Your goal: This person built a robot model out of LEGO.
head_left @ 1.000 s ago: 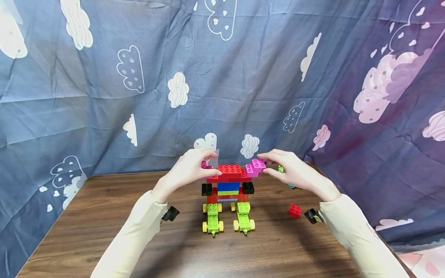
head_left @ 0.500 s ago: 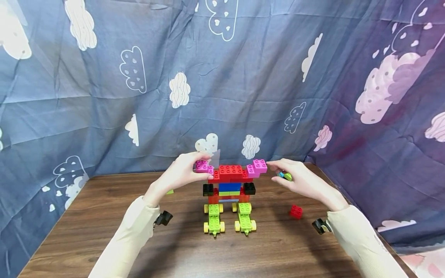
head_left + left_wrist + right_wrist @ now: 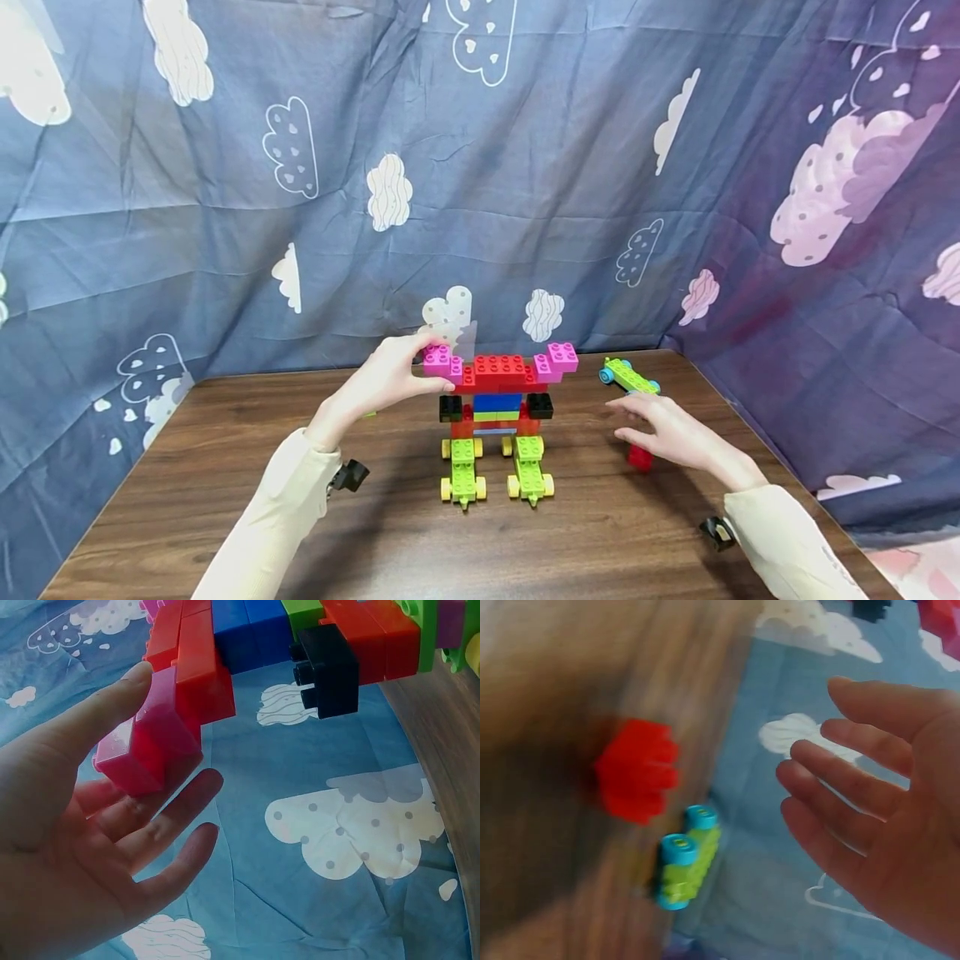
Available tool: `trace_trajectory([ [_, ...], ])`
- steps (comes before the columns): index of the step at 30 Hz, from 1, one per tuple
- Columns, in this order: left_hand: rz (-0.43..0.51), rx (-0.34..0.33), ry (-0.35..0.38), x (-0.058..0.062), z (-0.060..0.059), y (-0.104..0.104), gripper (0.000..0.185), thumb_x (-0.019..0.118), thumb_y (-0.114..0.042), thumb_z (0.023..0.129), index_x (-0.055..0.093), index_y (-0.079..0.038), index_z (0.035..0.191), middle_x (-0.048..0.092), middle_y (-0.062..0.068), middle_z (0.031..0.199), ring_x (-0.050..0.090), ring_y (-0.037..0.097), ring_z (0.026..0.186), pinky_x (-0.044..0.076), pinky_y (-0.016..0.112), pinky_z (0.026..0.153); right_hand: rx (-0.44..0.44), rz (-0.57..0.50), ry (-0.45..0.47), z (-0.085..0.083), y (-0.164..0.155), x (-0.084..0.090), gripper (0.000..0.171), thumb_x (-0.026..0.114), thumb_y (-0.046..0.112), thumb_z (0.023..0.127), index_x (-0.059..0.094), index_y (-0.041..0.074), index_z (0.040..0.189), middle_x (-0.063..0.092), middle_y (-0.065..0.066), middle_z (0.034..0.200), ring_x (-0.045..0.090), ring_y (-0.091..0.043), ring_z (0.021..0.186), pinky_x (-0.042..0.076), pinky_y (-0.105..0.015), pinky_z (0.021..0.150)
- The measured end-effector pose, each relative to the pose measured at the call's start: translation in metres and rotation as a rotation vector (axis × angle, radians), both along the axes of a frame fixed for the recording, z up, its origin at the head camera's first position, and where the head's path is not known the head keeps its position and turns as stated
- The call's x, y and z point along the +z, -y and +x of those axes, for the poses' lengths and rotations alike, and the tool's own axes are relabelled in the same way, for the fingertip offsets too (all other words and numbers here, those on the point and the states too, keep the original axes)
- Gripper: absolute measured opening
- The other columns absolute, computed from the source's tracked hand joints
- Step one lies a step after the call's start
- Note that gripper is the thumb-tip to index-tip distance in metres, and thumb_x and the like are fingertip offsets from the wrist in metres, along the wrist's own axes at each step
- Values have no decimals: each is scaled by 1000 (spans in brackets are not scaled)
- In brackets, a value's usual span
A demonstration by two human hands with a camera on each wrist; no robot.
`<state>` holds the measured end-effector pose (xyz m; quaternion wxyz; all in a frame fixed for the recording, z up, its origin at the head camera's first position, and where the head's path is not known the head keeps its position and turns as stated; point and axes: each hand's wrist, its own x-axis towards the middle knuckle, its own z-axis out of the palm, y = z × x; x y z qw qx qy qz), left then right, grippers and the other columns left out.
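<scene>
Two hands are seen over a brown wooden desk [image 3: 225,500] backed by a blue cloud-printed cloth [image 3: 525,167]. Near the far edge of the desk, about midway along it, a brick model [image 3: 497,417] stands upright: a red top bar, a blue and yellow-green middle, black blocks at either side, and two lime green wheeled bases with yellow wheels at the bottom. A pink brick [image 3: 437,360] is fixed at the left end of the red bar, and a second pink brick [image 3: 558,360] at the right end.

The left hand [image 3: 393,379] is held against the left pink brick; from the left wrist view the pink brick [image 3: 146,746] is pinched between the thumb above and the fingers [image 3: 169,810] below, the remaining fingers being loosely extended.

The right hand [image 3: 671,429] is held low over the desk toward the right edge, apart from the model, with fingers spread and relaxed and nothing gripped. A small red brick [image 3: 640,457] lies on the desk just under this hand, partly hidden by it. A lime green wheeled piece [image 3: 628,377] with blue wheels lies beyond the hand, near the far right corner of the desk. In the blurred right wrist view the red brick [image 3: 636,778] and the wheeled piece [image 3: 686,859] are seen just beside each other.
</scene>
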<state>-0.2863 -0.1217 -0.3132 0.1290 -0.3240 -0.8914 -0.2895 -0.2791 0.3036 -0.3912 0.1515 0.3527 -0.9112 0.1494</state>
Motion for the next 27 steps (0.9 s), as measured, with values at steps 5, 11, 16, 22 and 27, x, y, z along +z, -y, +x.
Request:
trace_trajectory([
  [5,27,-11,-10,-2,-1,1,52,84,-27,79,63,-8,122,71,6,104,62,16,84,57,36,78,-40,33,50,5,-11,-13,36,78,15,83,68,0,115,72,-11,110,69,-27,95,57,-40,81],
  [11,24,-29,-12,-2,0,3,51,84,-24,80,62,-8,123,69,6,101,62,19,85,55,33,78,-68,62,113,6,-24,-28,36,81,17,80,69,-1,109,71,-10,104,67,-23,91,56,-36,79],
  [16,35,-37,2,-4,0,5,51,82,-22,81,61,-6,124,70,6,103,62,19,88,56,39,82,-78,48,194,2,-32,-36,32,83,16,77,69,1,102,69,-7,94,62,-14,79,51,-26,68],
  [22,49,-20,46,-6,-1,5,51,82,-24,82,60,-7,125,70,4,104,62,17,91,55,36,85,-85,45,270,-1,-35,-39,28,81,13,78,68,1,100,69,-2,87,61,-6,74,51,-24,64],
  [27,70,-31,50,-9,-2,7,50,81,-23,83,59,-9,126,70,3,103,63,17,92,56,37,86,-91,31,295,-1,-35,-38,24,80,12,80,69,2,99,69,1,84,59,0,72,51,-23,63],
])
